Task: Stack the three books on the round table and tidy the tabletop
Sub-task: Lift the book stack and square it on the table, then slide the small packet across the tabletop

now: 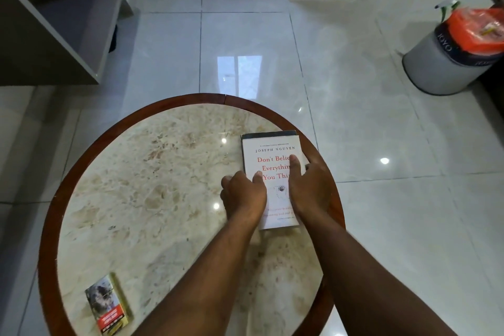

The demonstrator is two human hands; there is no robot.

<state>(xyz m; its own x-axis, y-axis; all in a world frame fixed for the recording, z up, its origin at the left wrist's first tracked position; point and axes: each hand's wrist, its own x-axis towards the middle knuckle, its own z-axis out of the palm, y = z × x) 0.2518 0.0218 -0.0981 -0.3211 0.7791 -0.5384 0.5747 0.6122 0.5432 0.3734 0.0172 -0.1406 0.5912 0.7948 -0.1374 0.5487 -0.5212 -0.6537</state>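
A white book with red title lettering (272, 153) lies face up on top of a stack at the right side of the round marble table (152, 177). A dark book's edge (268, 134) shows under it at the far end. My left hand (244, 195) rests against the stack's left edge, thumb on the cover. My right hand (308, 188) lies along the right edge, its forefinger pressed flat on the cover. Neither hand lifts a book. How many books lie underneath is hidden.
A small printed box (109, 305) lies near the table's front-left rim. The table has a dark wooden rim (46, 226). On the glossy tile floor stand a grey bin with an orange bag (452, 52) at the right and a shelf unit (54, 19) at the left.
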